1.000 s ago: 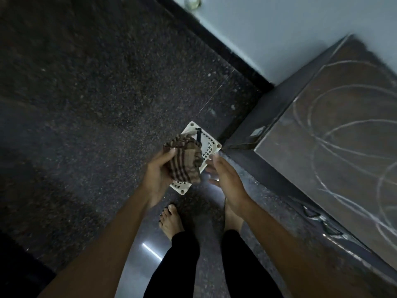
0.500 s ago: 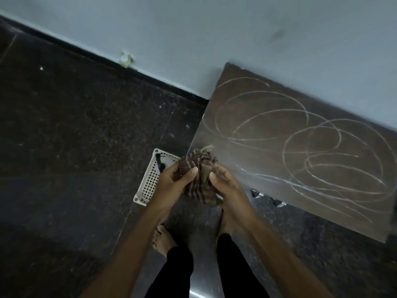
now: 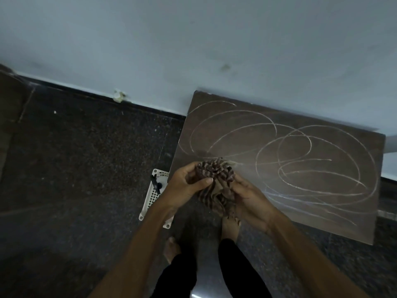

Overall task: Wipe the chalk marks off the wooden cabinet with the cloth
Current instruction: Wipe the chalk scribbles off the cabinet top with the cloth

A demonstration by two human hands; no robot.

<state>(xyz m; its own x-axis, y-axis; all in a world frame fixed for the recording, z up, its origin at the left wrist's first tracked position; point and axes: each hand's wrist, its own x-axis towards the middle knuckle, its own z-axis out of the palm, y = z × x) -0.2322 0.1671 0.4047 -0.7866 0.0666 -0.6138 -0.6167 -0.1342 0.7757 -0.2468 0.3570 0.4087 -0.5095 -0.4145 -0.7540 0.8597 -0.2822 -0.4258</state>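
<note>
Both our forearms bare, coming in from bottom edge, angling toward each other. Our left hand [image 3: 185, 187] grips cloth [image 3: 214, 177], fingers curled over top, thumb laid across front. Our right hand [image 3: 250, 197] cups same bundle from other side, fingers mostly buried in folds. Hands close together, wrists apart.

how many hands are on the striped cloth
2. The left hand grips the crumpled brown striped cloth from its left side; the right hand holds it from the right and below.
</note>
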